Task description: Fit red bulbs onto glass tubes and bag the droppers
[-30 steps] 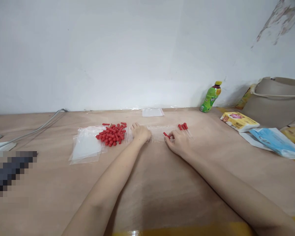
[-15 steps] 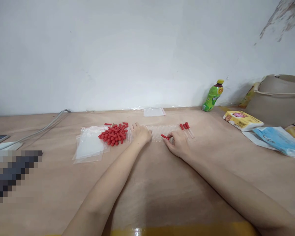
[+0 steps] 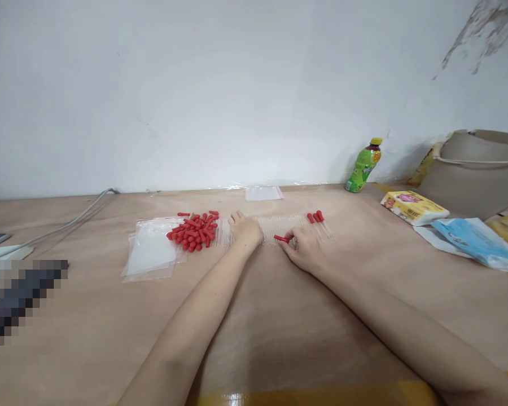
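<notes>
My right hand (image 3: 305, 248) is closed, pinching a red rubber dropper bulb (image 3: 281, 239) that points left between thumb and fingers. A row of clear thin tubes (image 3: 275, 226) lies side by side under and between both hands. Bent over the tubes, my left hand (image 3: 244, 230) has its fingers curled down; whatever is at its fingertips is hidden. To its left is a heap of red bulbs (image 3: 193, 232). Just beyond my right hand lie a few clear tubes (image 3: 325, 230) with red bulbs (image 3: 319, 216) fitted on their far ends.
Clear plastic bags (image 3: 150, 251) are stacked at left, and another bag (image 3: 263, 193) lies by the wall. A green bottle (image 3: 363, 167), yellow tissue pack (image 3: 412, 207), blue packet (image 3: 478, 242) and beige bin (image 3: 474, 172) stand or lie at right. A grey cable (image 3: 80, 217) crosses far left.
My left hand has shifted slightly right, and its fingers are more drawn in. The bulb in my right hand has moved a little left and down. The view has shifted slightly.
</notes>
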`<action>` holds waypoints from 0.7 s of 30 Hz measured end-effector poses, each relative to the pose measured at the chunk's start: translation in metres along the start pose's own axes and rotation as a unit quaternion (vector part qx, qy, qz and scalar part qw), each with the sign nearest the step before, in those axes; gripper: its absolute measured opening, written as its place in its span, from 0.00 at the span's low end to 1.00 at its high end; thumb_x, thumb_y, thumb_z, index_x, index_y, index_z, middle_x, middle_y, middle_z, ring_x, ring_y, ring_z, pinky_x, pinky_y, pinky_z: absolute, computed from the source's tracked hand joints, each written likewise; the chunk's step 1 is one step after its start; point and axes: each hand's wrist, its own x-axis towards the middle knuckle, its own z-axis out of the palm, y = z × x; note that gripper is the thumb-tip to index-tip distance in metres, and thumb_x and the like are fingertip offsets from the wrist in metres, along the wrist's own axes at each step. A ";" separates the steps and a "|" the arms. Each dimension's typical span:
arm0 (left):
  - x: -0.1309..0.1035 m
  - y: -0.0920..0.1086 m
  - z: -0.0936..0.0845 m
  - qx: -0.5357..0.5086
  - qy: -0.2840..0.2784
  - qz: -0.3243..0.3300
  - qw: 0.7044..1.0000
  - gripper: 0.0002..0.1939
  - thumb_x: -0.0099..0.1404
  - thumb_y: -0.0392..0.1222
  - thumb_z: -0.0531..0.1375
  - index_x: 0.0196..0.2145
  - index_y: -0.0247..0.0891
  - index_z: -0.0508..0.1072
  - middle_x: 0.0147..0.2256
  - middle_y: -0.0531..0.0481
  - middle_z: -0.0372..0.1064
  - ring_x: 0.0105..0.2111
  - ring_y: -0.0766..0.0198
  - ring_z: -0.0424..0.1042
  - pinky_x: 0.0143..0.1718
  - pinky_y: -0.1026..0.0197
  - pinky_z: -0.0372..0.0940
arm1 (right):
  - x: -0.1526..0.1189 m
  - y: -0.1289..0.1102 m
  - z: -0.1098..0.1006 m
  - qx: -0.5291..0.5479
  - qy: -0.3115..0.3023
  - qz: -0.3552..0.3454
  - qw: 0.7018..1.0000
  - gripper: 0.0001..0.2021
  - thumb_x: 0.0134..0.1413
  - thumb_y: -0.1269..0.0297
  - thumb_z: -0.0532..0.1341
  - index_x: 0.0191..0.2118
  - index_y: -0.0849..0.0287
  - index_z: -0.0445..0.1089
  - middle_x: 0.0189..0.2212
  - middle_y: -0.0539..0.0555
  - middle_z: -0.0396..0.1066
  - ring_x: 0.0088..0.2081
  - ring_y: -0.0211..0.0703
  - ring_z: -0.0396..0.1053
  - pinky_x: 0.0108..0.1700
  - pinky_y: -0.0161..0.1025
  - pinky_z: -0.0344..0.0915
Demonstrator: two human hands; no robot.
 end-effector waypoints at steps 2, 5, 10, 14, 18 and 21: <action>-0.005 -0.005 -0.004 -0.006 0.010 0.023 1.000 0.13 0.57 0.38 0.53 0.35 0.25 0.72 0.40 0.31 0.62 0.43 0.46 0.58 0.40 0.52 0.52 | 0.000 0.001 0.000 0.025 0.005 -0.009 1.000 0.07 0.50 0.63 0.57 0.35 0.60 0.66 0.28 0.54 0.68 0.31 0.42 0.64 0.34 0.39 0.60; -0.018 -0.021 -0.009 -0.027 0.039 0.103 0.994 0.12 0.61 0.37 0.50 0.38 0.29 0.69 0.40 0.37 0.63 0.42 0.50 0.59 0.41 0.53 0.54 | 0.000 -0.002 -0.001 0.064 -0.008 -0.032 0.997 0.10 0.53 0.65 0.55 0.41 0.59 0.67 0.30 0.55 0.67 0.34 0.42 0.64 0.37 0.39 0.62; -0.049 -0.064 0.003 -0.169 0.111 0.301 0.932 0.09 0.65 0.36 0.47 0.34 0.34 0.65 0.32 0.45 0.67 0.34 0.60 0.65 0.37 0.58 0.60 | -0.001 -0.008 -0.004 0.127 -0.016 -0.040 0.991 0.09 0.54 0.66 0.54 0.39 0.57 0.69 0.33 0.55 0.65 0.35 0.40 0.65 0.37 0.38 0.64; -0.066 -0.086 0.019 -0.228 0.158 0.323 0.905 0.10 0.66 0.38 0.47 0.39 0.35 0.66 0.32 0.47 0.70 0.32 0.62 0.69 0.33 0.60 0.64 | -0.004 -0.012 -0.006 0.174 -0.048 -0.051 0.982 0.09 0.55 0.67 0.52 0.39 0.57 0.67 0.35 0.55 0.66 0.36 0.39 0.65 0.37 0.37 0.64; -0.070 -0.089 0.023 -0.262 0.166 0.346 0.886 0.14 0.66 0.34 0.46 0.46 0.37 0.65 0.38 0.46 0.70 0.36 0.63 0.71 0.36 0.61 0.66 | -0.007 -0.022 -0.012 0.190 -0.075 -0.047 0.978 0.08 0.55 0.67 0.52 0.38 0.57 0.66 0.33 0.53 0.66 0.34 0.38 0.65 0.36 0.37 0.63; -0.069 -0.086 0.023 -0.270 0.153 0.357 0.881 0.14 0.65 0.34 0.47 0.45 0.38 0.67 0.40 0.46 0.70 0.38 0.63 0.71 0.38 0.61 0.67 | -0.008 -0.031 -0.016 0.181 -0.091 -0.038 0.979 0.06 0.54 0.68 0.53 0.36 0.59 0.66 0.30 0.52 0.65 0.31 0.36 0.63 0.33 0.35 0.63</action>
